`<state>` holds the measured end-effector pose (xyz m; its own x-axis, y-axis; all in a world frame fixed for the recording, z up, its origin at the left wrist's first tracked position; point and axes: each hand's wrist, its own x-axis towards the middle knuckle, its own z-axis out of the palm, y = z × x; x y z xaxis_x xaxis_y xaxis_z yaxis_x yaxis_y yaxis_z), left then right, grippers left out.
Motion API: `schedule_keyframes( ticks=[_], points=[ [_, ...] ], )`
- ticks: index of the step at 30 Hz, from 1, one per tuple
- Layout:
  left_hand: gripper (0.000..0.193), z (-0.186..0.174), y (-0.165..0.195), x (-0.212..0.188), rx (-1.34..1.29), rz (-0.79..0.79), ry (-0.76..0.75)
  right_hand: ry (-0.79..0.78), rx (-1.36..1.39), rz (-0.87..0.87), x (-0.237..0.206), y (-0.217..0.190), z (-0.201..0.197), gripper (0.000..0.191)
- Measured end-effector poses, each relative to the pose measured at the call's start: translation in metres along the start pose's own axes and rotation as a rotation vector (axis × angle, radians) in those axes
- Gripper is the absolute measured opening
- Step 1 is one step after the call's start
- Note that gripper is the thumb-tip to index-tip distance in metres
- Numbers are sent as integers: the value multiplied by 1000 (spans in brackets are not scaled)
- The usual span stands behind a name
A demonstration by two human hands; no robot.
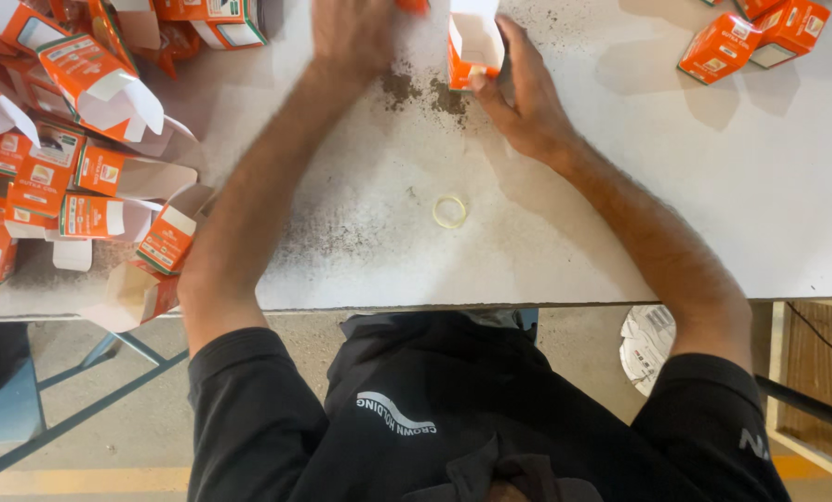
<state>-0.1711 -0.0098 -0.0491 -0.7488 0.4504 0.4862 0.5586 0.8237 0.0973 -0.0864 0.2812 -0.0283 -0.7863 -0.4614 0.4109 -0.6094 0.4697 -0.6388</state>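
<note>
Both arms reach straight out from the body across a white table [620, 186], forearms bare, black sleeves at the shoulders. The right hand [523, 93] lies on its side near the far edge, palm turned inward, with the thumb and fingers wrapped around a small open orange carton [473, 46]. The carton stands upright on the table, its white flaps open at the top, partly cut off by the picture's upper edge. The thumb presses against the carton's lower front corner; the fingers curve up along its right side.

The left hand [352, 33] is further left, back of the hand up, wrist slightly bent. It is blurred and its fingers run out of the picture, so I cannot tell whether it is clenched, loose, or gripping anything. A scrap of orange [414, 6] shows just beside it at the top edge.

Dark powder [425, 93] is spilled on the table between the two hands, just below the carton. A yellowish rubber band [449, 212] lies flat nearer the body, well apart from both hands. A heap of empty cartons [72, 158] covers the table's left end, beside the left forearm. Three more cartons [751, 37] lie at the far right corner.
</note>
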Motion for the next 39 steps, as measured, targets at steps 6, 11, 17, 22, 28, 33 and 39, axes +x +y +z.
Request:
schedule_keyframes(
  ticks=[6, 11, 17, 22, 28, 33, 39],
  points=[
    [23, -56, 86, -38, -595, -8, 249, 56, 68, 129, -26, -40, -21, 48],
    [33, -64, 127, -46, -650, 421, 485, 42, 67, 53, -29, -49, -11, 48],
    [41, -61, 120, -60, -431, 280, 283, 62, 82, 45, -30, -47, -2, 50],
    [42, -62, 137, -61, -275, 177, 236, 22, 22, -11, -30, -49, -3, 58],
    [15, -71, 157, -44, -371, -193, 148, 22, 19, 15, -31, -55, -1, 59],
    [43, -75, 151, -41, -1007, -525, 111, 50, -2, 21, -31, -59, 2, 62],
    [12, -59, 138, -35, -1061, -607, -116, 85, 127, 77, -35, -64, 5, 63]
  ],
)
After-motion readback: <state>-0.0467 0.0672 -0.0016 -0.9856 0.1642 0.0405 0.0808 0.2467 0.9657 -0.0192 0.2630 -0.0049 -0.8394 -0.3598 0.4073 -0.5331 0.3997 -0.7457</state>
